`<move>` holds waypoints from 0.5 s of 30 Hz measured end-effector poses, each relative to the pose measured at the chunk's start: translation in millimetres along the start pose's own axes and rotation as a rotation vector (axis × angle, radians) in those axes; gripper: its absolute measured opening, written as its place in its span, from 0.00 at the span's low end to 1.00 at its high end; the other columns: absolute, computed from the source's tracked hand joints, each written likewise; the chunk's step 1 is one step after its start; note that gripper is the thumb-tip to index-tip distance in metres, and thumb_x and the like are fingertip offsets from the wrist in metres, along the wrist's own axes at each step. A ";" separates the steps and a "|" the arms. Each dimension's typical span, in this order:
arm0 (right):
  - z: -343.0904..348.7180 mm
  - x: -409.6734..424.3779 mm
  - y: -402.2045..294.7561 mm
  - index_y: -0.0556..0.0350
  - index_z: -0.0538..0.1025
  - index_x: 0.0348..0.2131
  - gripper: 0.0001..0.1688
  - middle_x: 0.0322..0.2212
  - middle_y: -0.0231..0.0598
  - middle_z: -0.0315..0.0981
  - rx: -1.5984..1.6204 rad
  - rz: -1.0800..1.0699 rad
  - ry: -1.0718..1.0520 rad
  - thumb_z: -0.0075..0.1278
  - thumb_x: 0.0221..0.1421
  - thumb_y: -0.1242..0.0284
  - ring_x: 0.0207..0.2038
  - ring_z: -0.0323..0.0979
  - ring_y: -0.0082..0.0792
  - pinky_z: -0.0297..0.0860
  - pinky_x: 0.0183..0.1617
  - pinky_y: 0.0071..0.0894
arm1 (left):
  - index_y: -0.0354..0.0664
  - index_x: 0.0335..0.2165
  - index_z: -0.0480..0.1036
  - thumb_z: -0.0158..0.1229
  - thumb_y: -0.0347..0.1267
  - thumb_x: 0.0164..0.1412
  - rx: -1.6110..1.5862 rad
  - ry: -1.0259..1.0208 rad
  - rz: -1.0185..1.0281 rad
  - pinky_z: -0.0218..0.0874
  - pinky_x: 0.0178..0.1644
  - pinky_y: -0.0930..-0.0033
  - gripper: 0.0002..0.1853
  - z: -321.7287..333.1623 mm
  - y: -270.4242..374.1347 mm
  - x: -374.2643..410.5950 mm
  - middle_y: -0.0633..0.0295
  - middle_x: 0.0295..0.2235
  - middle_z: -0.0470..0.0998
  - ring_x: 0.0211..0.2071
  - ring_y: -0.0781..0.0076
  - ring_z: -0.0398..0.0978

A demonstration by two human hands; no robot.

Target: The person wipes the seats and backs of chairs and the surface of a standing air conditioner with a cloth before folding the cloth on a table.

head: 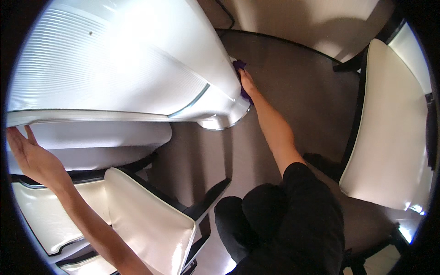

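A large glossy white cabinet-like body (pixel 192 44) with a ribbed panel (pixel 68 68) fills the upper left. Low on its right side, my right hand (pixel 246 80) presses a dark purple cloth (pixel 247 97) against the surface, near the rounded foot (pixel 220 120) with a shiny rim. At the far left my left hand (pixel 37 161) has its fingertips up against the underside of the white edge (pixel 103 116), its fingers spread, and no object shows in it; some fingertips are hidden behind the edge.
Cream padded chairs with dark frames stand at the lower left (pixel 144 213) and at the right (pixel 388 130). A dark chair leg (pixel 213 196) juts over the brown floor (pixel 302 92). A curved pale wall (pixel 295 20) and a black cable (pixel 228 15) lie at the top.
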State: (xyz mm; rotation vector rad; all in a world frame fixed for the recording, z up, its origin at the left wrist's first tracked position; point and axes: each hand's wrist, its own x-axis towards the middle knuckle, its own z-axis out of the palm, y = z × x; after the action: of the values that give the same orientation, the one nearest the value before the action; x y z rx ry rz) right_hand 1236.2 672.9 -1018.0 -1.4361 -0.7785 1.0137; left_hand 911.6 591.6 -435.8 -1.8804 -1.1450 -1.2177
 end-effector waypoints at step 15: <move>108.9 -195.0 114.3 0.72 0.59 0.53 0.26 0.50 0.72 0.58 -0.416 -0.326 0.188 0.44 0.62 0.71 0.55 0.56 0.67 0.54 0.60 0.51 | 0.37 0.56 0.66 0.39 0.34 0.69 -0.463 -0.041 -0.096 0.51 0.66 0.61 0.21 12.0 -11.6 -46.4 0.53 0.56 0.68 0.59 0.63 0.64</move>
State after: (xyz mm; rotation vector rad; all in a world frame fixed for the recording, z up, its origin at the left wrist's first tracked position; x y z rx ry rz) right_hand 1047.9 528.0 -1098.6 -1.6578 -1.0847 0.4752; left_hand 896.5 591.3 -482.8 -2.2120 -1.0473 -1.6122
